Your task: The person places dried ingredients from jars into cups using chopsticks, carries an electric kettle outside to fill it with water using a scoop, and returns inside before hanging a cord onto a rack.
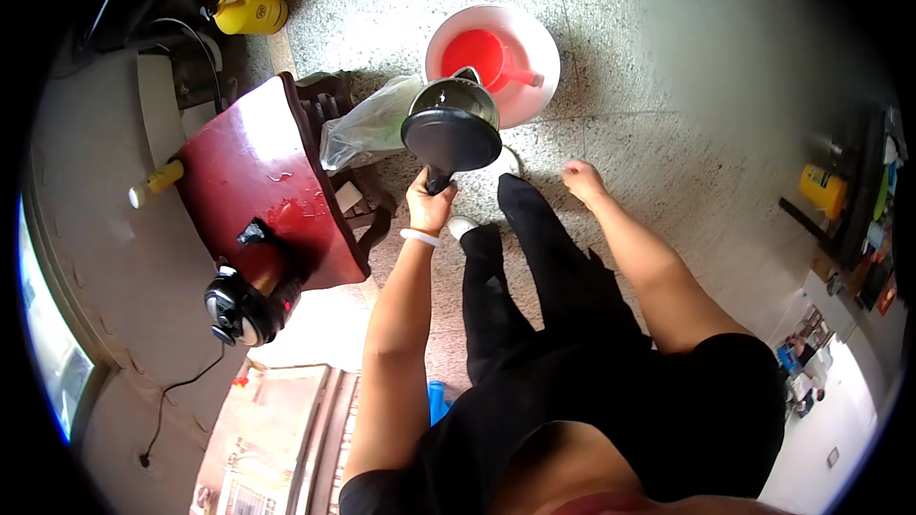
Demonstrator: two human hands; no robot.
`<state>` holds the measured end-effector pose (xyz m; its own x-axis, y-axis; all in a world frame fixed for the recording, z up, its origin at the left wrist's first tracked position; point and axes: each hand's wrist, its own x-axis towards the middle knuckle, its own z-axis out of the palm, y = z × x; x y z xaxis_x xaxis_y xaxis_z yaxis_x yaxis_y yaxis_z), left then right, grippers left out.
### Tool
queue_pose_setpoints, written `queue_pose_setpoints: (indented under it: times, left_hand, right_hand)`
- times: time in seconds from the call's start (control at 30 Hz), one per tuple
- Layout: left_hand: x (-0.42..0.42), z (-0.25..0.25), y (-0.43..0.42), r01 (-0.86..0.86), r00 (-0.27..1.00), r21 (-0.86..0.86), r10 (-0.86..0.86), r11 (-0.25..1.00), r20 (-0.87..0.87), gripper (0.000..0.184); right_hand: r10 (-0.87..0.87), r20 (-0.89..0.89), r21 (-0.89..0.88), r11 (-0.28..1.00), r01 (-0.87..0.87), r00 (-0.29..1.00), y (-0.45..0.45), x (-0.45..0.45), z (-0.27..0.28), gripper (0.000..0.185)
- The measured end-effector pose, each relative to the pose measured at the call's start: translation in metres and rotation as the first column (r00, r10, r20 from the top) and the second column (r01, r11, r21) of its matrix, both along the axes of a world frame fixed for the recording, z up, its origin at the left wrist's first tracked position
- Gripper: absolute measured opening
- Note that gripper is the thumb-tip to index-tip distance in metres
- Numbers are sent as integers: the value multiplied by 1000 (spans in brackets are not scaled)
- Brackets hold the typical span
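My left hand (428,203), with a pale bracelet at the wrist, is closed round the black handle of an electric kettle (456,100). The kettle's black lid stands open toward me, and its metal inside shows behind it. Its spout end overlaps the near rim of a white basin (547,43) on the floor. A red water dipper (474,54) lies in that basin, handle toward the right. Over the floor to the right hangs my right hand (582,181), fingers curled in and holding nothing visible.
On the left stands a dark red table (248,148) with wet spots and a black appliance (250,305) with a cord. A clear plastic bag (367,129) is beside it. A yellow spray bottle (250,13) stands at the back left. My feet are near the basin.
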<state>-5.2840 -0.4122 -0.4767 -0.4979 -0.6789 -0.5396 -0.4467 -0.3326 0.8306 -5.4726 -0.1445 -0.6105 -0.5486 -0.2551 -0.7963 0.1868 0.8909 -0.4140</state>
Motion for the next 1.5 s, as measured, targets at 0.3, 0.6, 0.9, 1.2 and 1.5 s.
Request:
queue_pose_setpoints:
  times: [0.3,0.6,0.9,1.2,1.5]
  left_hand:
    - [-30,16,-19,22,998,82,-26,996,52,13]
    - [-60,65,-28,315,844,-94,-234,944,483,26]
    - [-5,87,-5,16,999,43,-14,999,-38,19]
    - [16,207,33,-88,967,26,92,996,-240,17]
    - [31,283,55,-170,939,31,171,985,-297,19]
  right_hand:
    - [-91,155,227,972,54,984,67,10,90,27]
    - [-365,245,113,931,348,898,59,-11,124,26]
    - [-329,244,112,944,310,912,62,-23,135,24]
    - [-268,110,-2,963,270,957,30,-41,154,17]
    - [-68,107,-190,978,88,992,-28,-46,175,13]
